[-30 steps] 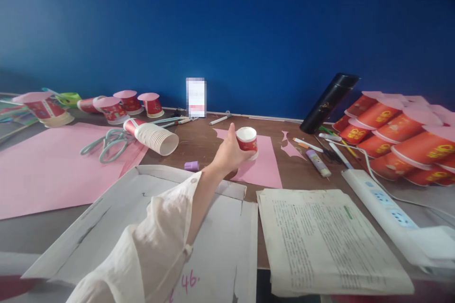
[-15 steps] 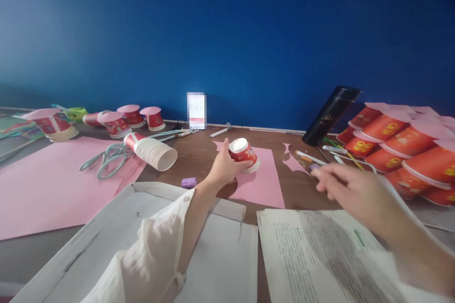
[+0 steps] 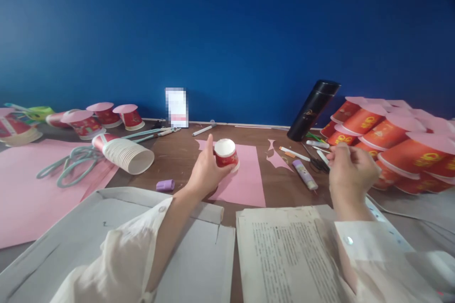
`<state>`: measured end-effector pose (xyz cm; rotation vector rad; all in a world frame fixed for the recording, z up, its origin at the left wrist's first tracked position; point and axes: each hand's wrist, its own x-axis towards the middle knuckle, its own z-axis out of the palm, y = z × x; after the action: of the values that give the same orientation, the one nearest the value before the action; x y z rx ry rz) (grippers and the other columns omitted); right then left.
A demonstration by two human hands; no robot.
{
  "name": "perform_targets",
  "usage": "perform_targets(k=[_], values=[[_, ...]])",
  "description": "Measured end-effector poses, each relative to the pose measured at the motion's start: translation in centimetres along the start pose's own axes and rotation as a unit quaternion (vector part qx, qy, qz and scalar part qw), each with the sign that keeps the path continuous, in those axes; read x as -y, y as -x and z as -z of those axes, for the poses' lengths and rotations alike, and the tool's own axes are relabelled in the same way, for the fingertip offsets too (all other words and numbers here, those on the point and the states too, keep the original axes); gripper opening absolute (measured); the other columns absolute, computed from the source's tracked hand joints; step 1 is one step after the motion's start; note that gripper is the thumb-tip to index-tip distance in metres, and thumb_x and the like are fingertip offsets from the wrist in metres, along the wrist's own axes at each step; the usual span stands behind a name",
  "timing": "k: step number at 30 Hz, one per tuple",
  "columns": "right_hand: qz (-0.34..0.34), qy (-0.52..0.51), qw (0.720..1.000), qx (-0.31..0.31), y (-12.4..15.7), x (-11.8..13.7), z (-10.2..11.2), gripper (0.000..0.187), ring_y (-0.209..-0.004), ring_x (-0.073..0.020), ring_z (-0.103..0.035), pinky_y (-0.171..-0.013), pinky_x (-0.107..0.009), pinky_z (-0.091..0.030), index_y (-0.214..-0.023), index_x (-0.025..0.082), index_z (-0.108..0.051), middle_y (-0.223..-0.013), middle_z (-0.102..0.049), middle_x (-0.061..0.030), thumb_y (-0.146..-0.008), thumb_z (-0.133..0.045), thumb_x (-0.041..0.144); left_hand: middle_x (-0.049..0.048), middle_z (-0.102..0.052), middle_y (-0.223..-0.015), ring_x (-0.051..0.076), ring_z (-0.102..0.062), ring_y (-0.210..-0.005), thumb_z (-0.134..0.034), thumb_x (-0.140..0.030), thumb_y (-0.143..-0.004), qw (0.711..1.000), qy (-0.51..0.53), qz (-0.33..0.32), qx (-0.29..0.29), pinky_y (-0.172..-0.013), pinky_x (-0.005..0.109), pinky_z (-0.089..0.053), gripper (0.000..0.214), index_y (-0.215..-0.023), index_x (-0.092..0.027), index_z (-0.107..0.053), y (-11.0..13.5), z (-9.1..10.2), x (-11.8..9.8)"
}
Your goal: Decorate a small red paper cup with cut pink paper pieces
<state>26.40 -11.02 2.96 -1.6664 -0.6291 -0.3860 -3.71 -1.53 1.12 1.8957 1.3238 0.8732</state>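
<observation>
My left hand (image 3: pixel 203 176) is closed around a small red paper cup (image 3: pixel 225 153) that stands upside down, white base up, on a pink paper sheet (image 3: pixel 245 184). My right hand (image 3: pixel 350 173) hovers at the right with its fingers curled in a pinch over scattered pens and scissors (image 3: pixel 318 163). What the pinch holds is too small to make out. A purple-capped glue stick (image 3: pixel 304 174) lies just left of that hand. Both arms wear cream sleeves.
A stack of nested cups (image 3: pixel 124 154) lies on its side beside a teal cord (image 3: pixel 67 166). Pink-topped red cups (image 3: pixel 391 139) are piled at the right, others stand at the far left (image 3: pixel 103 116). A black flask (image 3: pixel 313 110) leans there; printed sheets (image 3: pixel 284 255) lie in front.
My right hand came into view and moved up over the pens, its fingers curling. My left hand tipped the cup, then set it upright again on the pink sheet. The view shifted right.
</observation>
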Motion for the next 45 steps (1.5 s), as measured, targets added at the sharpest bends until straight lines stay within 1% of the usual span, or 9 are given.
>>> perform_targets(k=[3,5,9,13,16,21,28,37,45], values=[[0.054,0.007,0.995,0.085,2.1,0.9,-0.2,0.026,-0.057,-0.0156,-0.061,-0.067,-0.029,-0.049,-0.076,0.017,-0.074,-0.060,-0.067,-0.0025,-0.084,-0.062,0.039,0.0194,-0.047,-0.152,0.034,-0.048,-0.139,-0.080,-0.044,-0.072,0.997,0.015,0.004,-0.077,-0.111,0.045,-0.042,0.111,-0.160,-0.017,-0.018,-0.5,0.6,0.2],[0.104,0.012,0.975,0.195,3.8,1.6,-0.6,0.027,-0.062,-0.0169,-0.065,-0.068,-0.029,-0.049,-0.079,0.020,-0.074,-0.065,-0.071,-0.0025,-0.085,-0.064,0.044,0.0184,-0.048,-0.151,0.033,-0.049,-0.138,-0.082,-0.042,-0.071,0.997,0.033,0.016,-0.067,-0.111,0.044,-0.042,0.111,-0.160,-0.018,-0.020,-0.7,1.0,0.3],[0.218,0.025,0.866,0.449,6.7,2.5,-1.3,0.027,-0.083,-0.0210,-0.071,-0.076,-0.033,-0.053,-0.097,0.025,-0.076,-0.097,-0.077,-0.0047,-0.088,-0.064,0.047,0.0167,-0.049,-0.152,0.034,-0.052,-0.135,-0.085,-0.045,-0.068,0.997,0.058,0.006,0.052,-0.109,0.045,-0.044,0.115,-0.160,-0.023,-0.020,-0.5,1.4,0.2],[0.278,0.052,0.771,0.570,8.1,3.1,-1.5,0.055,-0.109,-0.0298,-0.065,-0.092,-0.044,-0.053,-0.120,0.027,-0.070,-0.121,-0.070,-0.0089,-0.077,-0.074,0.061,0.0170,-0.046,-0.155,0.034,-0.053,-0.134,-0.085,-0.049,-0.066,0.992,0.064,-0.017,0.108,-0.108,0.045,-0.045,0.120,-0.161,-0.022,-0.017,0.0,1.5,-0.3],[0.291,0.078,0.751,0.588,8.5,3.2,-1.7,0.063,-0.115,-0.0333,-0.061,-0.094,-0.048,-0.051,-0.122,0.029,-0.068,-0.124,-0.068,-0.0089,-0.069,-0.080,0.061,0.0178,-0.047,-0.154,0.033,-0.051,-0.136,-0.085,-0.049,-0.067,0.989,0.068,-0.030,0.130,-0.110,0.044,-0.043,0.121,-0.162,-0.020,-0.016,0.1,1.6,-0.5],[0.306,0.112,0.743,0.584,8.8,3.7,-2.0,0.051,-0.109,-0.0332,-0.062,-0.090,-0.047,-0.051,-0.115,0.027,-0.070,-0.120,-0.069,-0.0091,-0.071,-0.080,0.050,0.0174,-0.053,-0.149,0.034,-0.052,-0.135,-0.085,-0.045,-0.067,0.984,0.052,-0.058,0.158,-0.113,0.046,-0.040,0.118,-0.161,-0.020,-0.019,0.1,1.8,-0.5],[0.280,0.160,0.767,0.555,8.6,3.7,-2.1,0.041,-0.094,-0.0279,-0.067,-0.075,-0.040,-0.052,-0.117,0.024,-0.070,-0.108,-0.073,-0.0069,-0.080,-0.071,0.043,0.0159,-0.049,-0.153,0.034,-0.050,-0.137,-0.085,-0.043,-0.068,0.982,0.034,-0.069,0.173,-0.113,0.045,-0.040,0.114,-0.161,-0.022,-0.022,0.4,2.0,-0.7],[0.218,0.133,0.817,0.517,7.3,1.4,-2.5,0.051,-0.110,-0.0327,-0.068,-0.093,-0.048,-0.053,-0.126,0.023,-0.067,-0.123,-0.072,-0.0103,-0.083,-0.069,0.052,0.0166,-0.050,-0.151,0.034,-0.052,-0.135,-0.084,-0.042,-0.068,0.982,0.042,-0.065,0.172,-0.112,0.045,-0.041,0.114,-0.161,-0.021,-0.020,0.4,1.6,-0.6],[0.216,0.153,0.806,0.530,7.1,1.8,-2.3,0.036,-0.098,-0.0299,-0.072,-0.082,-0.043,-0.056,-0.113,0.026,-0.074,-0.108,-0.078,-0.0067,-0.083,-0.068,0.045,0.0160,-0.050,-0.150,0.035,-0.051,-0.134,-0.083,-0.041,-0.067,0.977,0.031,-0.073,0.198,-0.112,0.046,-0.040,0.113,-0.161,-0.022,-0.021,0.6,1.7,-1.0]])
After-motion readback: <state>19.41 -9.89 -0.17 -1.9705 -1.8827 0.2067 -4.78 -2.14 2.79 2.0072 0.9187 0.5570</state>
